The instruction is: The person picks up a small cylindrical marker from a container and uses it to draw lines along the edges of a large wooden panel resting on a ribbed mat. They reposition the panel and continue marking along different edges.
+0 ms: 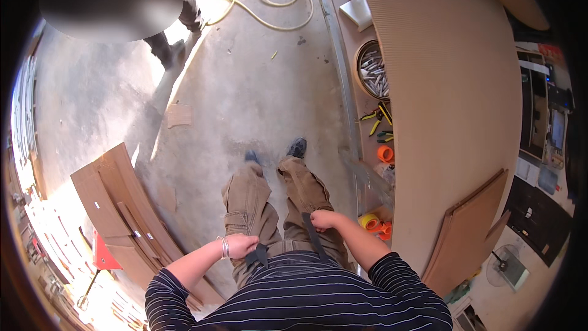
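In front of my waist, both hands are closed on dark fabric straps. My left hand, with bracelets at the wrist, is curled beside a short dark strap that hangs by the top of my trousers. My right hand grips the upper end of a longer dark strap, which runs down to the waist. Both straps lie over my brown work trousers, below a black striped shirt. Where the straps are fastened cannot be made out.
Cardboard sheets lean at my left. A workbench at right bears a large cardboard sheet, pliers, a round tin of small metal parts and orange tape rolls. A hose coils ahead; another person stands far left.
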Demonstrator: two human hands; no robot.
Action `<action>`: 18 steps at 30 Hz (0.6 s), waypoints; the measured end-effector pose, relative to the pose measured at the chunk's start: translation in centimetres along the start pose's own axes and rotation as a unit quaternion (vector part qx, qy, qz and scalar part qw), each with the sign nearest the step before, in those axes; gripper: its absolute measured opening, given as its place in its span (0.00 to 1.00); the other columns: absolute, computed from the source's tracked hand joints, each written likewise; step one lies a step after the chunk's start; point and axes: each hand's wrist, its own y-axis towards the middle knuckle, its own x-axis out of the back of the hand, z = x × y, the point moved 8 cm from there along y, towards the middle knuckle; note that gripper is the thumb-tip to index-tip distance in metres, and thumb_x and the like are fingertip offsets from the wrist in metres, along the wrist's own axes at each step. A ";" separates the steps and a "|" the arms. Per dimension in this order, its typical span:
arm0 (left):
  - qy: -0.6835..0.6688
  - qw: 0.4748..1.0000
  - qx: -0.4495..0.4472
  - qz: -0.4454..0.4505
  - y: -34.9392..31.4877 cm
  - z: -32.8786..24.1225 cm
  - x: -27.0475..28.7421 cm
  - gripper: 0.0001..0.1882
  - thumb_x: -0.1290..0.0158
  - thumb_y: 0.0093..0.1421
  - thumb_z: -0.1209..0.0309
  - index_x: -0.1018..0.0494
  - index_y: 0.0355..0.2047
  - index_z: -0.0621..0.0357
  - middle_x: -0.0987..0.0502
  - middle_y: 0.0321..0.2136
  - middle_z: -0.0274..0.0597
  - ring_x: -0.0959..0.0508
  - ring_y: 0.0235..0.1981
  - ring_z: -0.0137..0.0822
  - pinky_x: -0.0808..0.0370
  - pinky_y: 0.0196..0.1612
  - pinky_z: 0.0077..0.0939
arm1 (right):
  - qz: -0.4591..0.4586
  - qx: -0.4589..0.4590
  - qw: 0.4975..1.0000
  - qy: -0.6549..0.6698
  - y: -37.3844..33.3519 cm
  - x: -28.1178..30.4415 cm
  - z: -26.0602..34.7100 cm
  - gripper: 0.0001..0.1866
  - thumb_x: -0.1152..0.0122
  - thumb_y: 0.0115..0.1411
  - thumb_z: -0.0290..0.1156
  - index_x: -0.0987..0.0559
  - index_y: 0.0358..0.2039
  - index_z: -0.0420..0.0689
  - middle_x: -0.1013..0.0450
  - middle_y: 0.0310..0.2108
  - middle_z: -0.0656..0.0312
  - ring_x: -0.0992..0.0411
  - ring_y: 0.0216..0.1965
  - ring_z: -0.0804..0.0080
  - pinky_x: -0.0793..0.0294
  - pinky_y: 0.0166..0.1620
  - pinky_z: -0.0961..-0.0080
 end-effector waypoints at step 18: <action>0.310 0.922 -0.108 -0.204 33.3 5.7 35.3 0.16 0.50 0.54 0.61 0.32 0.40 0.54 0.27 0.34 0.43 0.25 0.38 0.44 0.29 0.38 0.38 | -0.684 0.328 0.388 0.523 -1.0 47.8 -12.0 0.11 0.52 0.63 0.36 0.28 0.40 0.43 0.31 0.30 0.66 0.33 0.27 0.80 0.30 0.33 0.83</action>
